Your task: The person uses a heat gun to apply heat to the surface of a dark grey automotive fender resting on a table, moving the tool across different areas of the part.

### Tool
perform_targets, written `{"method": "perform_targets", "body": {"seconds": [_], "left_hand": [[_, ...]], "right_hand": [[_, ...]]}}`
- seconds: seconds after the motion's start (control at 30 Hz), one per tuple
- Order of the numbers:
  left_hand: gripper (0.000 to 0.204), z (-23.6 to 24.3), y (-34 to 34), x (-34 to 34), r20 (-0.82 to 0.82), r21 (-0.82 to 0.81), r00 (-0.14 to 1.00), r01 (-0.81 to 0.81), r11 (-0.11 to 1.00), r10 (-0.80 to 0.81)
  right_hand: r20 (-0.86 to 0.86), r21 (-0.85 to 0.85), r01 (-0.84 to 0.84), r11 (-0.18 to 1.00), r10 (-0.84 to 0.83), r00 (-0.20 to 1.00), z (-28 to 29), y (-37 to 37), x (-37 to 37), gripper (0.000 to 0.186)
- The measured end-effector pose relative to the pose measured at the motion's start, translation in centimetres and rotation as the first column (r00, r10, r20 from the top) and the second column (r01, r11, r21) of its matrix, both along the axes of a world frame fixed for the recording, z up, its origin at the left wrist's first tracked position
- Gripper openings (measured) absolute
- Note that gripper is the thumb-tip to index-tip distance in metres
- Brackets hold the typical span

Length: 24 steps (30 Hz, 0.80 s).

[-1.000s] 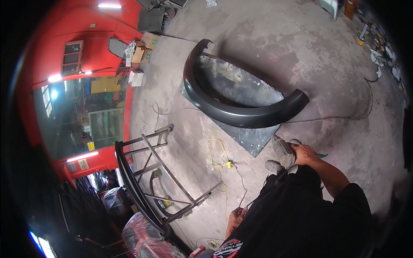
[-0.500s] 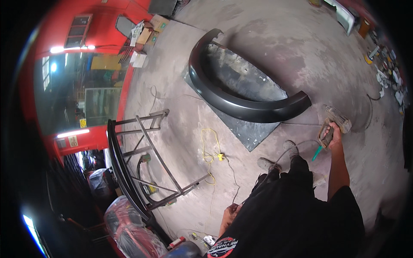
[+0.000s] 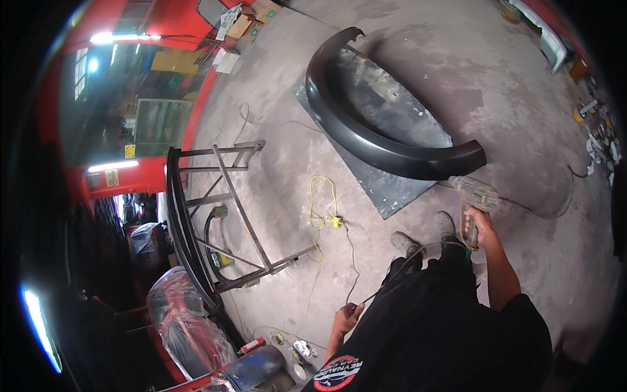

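My right hand (image 3: 479,227) grips the handle of a dusty power sander (image 3: 475,195), held out in front of me near the lower end of a large curved black fender panel (image 3: 366,140). The panel lies on a dark sheet (image 3: 392,189) on the concrete floor. My left hand (image 3: 346,318) hangs at my side, fingers closed on a thin black power cord (image 3: 385,284) that runs up toward the tool. My two dusty shoes (image 3: 424,236) stand just short of the sheet's corner.
A yellow extension cord (image 3: 321,202) with a plug lies on the floor to my left. A black metal frame stand (image 3: 222,215) stands further left, with plastic-wrapped red parts (image 3: 176,320) below it. Cardboard boxes (image 3: 245,23) lie by the red wall; small tools (image 3: 588,124) litter the right edge.
My right hand rose from my foot and now holds the sander out by the panel's end. My view has moved closer to the panel. The left hand stays on the cord.
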<state>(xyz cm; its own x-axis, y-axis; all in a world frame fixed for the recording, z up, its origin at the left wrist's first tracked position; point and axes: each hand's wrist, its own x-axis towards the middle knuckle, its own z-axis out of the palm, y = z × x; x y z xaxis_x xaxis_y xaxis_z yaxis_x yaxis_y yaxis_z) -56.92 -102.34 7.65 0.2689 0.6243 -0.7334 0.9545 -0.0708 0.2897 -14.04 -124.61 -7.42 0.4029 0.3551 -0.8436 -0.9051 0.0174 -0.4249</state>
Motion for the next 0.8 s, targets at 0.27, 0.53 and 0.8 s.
{"method": "perform_targets", "body": {"seconds": [0.27, 0.53, 0.8], "left_hand": [[0.051, 3.1, -1.7, 4.2, 0.026, -0.034, 0.999, -0.024, 0.999, 0.025], [0.052, 1.0, -0.8, 4.3, 0.056, -0.011, 0.997, 0.052, 0.999, -0.051], [0.054, 0.0, -0.1, 5.5, 0.105, -0.045, 0.990, 0.103, 0.994, -0.098]], "right_hand": [[0.294, -0.157, -0.595, 0.788, 0.612, 0.734, 4.8, 7.2, 0.8, 0.043], [0.101, -0.169, 0.065, 0.983, -0.048, 0.994, -2.1, 0.4, 3.8, 0.009], [0.006, -0.220, 0.555, 0.802, -0.567, 0.823, -4.7, -6.0, 8.3, 0.027]]}}
